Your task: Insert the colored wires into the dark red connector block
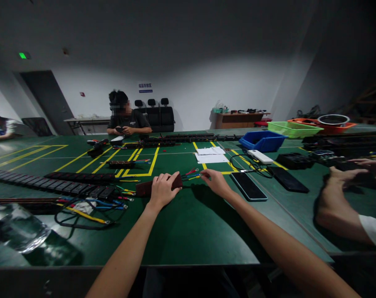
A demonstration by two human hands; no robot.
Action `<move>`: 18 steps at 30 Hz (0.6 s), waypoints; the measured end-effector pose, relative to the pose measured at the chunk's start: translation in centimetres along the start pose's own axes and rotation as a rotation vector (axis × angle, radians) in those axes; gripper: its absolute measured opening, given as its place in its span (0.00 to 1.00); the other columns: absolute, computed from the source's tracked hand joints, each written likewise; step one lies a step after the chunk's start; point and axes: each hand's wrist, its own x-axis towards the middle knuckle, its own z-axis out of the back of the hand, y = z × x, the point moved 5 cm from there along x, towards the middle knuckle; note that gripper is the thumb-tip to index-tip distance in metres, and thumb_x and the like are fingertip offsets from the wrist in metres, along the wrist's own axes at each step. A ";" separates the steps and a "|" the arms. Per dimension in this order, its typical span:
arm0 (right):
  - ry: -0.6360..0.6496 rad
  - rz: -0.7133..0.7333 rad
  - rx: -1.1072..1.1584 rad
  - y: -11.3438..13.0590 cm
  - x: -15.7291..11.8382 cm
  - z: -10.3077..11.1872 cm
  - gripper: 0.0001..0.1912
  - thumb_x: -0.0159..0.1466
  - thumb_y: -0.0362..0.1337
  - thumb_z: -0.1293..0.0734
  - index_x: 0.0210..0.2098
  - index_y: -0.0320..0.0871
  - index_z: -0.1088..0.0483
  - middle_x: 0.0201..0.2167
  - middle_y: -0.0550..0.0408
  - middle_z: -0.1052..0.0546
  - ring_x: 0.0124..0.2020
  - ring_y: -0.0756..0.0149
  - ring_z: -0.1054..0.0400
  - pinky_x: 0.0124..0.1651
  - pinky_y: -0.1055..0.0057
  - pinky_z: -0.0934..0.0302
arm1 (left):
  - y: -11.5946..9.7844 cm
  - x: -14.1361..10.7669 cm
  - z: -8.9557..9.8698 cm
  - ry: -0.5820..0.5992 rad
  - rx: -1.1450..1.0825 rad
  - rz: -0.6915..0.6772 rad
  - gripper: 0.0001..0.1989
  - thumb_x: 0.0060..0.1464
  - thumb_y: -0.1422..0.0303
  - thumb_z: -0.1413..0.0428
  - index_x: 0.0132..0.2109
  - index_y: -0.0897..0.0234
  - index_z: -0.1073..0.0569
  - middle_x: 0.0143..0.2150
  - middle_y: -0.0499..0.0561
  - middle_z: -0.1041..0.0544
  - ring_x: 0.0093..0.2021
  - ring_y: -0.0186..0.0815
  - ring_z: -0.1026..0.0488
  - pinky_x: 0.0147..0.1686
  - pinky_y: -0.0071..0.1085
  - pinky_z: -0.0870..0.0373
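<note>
My left hand (163, 189) is wrapped over a dark reddish-brown block (144, 188) lying on the green table, fingers closed round its right part. Out of the block's right end run thin coloured wires (189, 175), red, blue and yellow-green among them, with metal lugs on their tips. My right hand (215, 182) pinches the tip of a wire between thumb and fingertips; which wire it is cannot be made out clearly. The palm hides the middle of the block.
Left lie a long black segmented strip (51, 184), lugged cables (91, 215) and a water bottle (20, 227). Right are a phone (248, 186), a black slab (287, 179), a white device (260, 157) and a blue bin (262, 142). Co-workers sit opposite and at right, one arm (339, 207) close by.
</note>
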 end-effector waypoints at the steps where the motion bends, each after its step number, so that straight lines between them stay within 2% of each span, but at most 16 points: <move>1: 0.003 -0.002 0.008 0.0 0.0 0.0 0.08 0.64 0.35 0.34 0.42 0.42 0.24 0.36 0.50 0.19 0.36 0.59 0.25 0.41 0.66 0.34 | 0.0 0.0 0.0 0.001 -0.001 0.000 0.32 0.57 0.55 0.40 0.66 0.54 0.36 0.50 0.53 0.24 0.50 0.45 0.31 0.46 0.40 0.38; 6: -0.003 -0.017 0.076 -0.3 0.0 0.0 0.08 0.64 0.37 0.34 0.38 0.43 0.23 0.34 0.50 0.19 0.35 0.60 0.26 0.41 0.65 0.33 | 0.1 0.0 -0.1 0.021 -0.008 -0.001 0.33 0.58 0.55 0.40 0.67 0.54 0.37 0.50 0.54 0.25 0.50 0.45 0.31 0.47 0.40 0.38; 8: 0.002 -0.078 0.165 -0.5 0.1 -0.1 0.09 0.62 0.40 0.33 0.37 0.43 0.23 0.32 0.51 0.20 0.32 0.61 0.27 0.36 0.66 0.33 | 0.0 0.0 -0.1 0.023 -0.014 -0.003 0.33 0.58 0.55 0.40 0.67 0.54 0.37 0.50 0.54 0.25 0.50 0.45 0.31 0.47 0.40 0.37; 11: 0.043 -0.258 0.402 -1.1 0.0 -0.5 0.14 0.59 0.46 0.32 0.37 0.41 0.23 0.28 0.51 0.22 0.28 0.63 0.29 0.25 0.71 0.35 | 0.0 0.0 0.0 0.007 -0.015 0.002 0.32 0.58 0.55 0.40 0.67 0.53 0.37 0.50 0.54 0.25 0.49 0.45 0.31 0.46 0.40 0.38; 13: 0.055 -0.352 0.548 -1.1 0.0 -0.7 0.17 0.57 0.48 0.30 0.36 0.39 0.23 0.28 0.51 0.23 0.27 0.64 0.30 0.22 0.73 0.37 | 0.0 0.0 0.1 -0.001 -0.014 0.006 0.32 0.58 0.55 0.40 0.67 0.53 0.37 0.49 0.54 0.25 0.49 0.45 0.30 0.47 0.40 0.38; 18: 0.024 -0.388 0.649 -0.5 0.1 -0.5 0.18 0.52 0.48 0.26 0.32 0.39 0.24 0.27 0.52 0.24 0.27 0.67 0.31 0.21 0.77 0.38 | 0.0 0.0 0.2 -0.001 -0.018 0.007 0.32 0.58 0.55 0.40 0.67 0.53 0.37 0.49 0.53 0.25 0.49 0.45 0.31 0.47 0.40 0.38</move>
